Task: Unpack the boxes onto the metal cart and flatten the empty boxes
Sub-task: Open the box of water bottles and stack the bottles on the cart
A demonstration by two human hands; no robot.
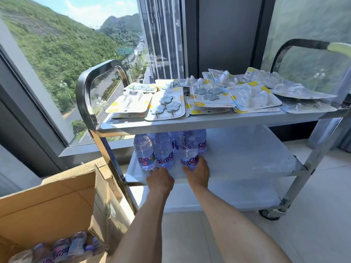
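1. A metal cart (209, 121) stands by a large window (57, 54), with three shelves and curved handles at both ends.
2. The top shelf carries many blister packs of wall hooks (205, 95), lying flat and overlapping one another across nearly its whole width.
3. On the middle shelf (247, 154), a cluster of water bottles (163, 147) stands upright at the left end, packed close together with purple-lettered labels facing out.
4. The left hand (160, 180) reaches onto the front edge of the middle shelf; its fingertips touch the base of a front bottle (164, 150). Whether the fingers curl around that bottle cannot be told, since they are hidden behind the hand.
5. The right hand (197, 172) grips the lower part of the rightmost front bottle (189, 149), thumb and fingers wrapped around its base.
6. The two hands sit side by side, slightly apart, both forearms stretching forward from the bottom of the view.
7. An open cardboard box (47, 205) sits on the floor at the lower left, just beside the cart's leg, its flaps raised.
8. More bottles (66, 247) lie inside the box, blurred at the bottom edge.
9. The lowest shelf (228, 196) shows bare metal, and a caster wheel (269, 214) is visible at the right.
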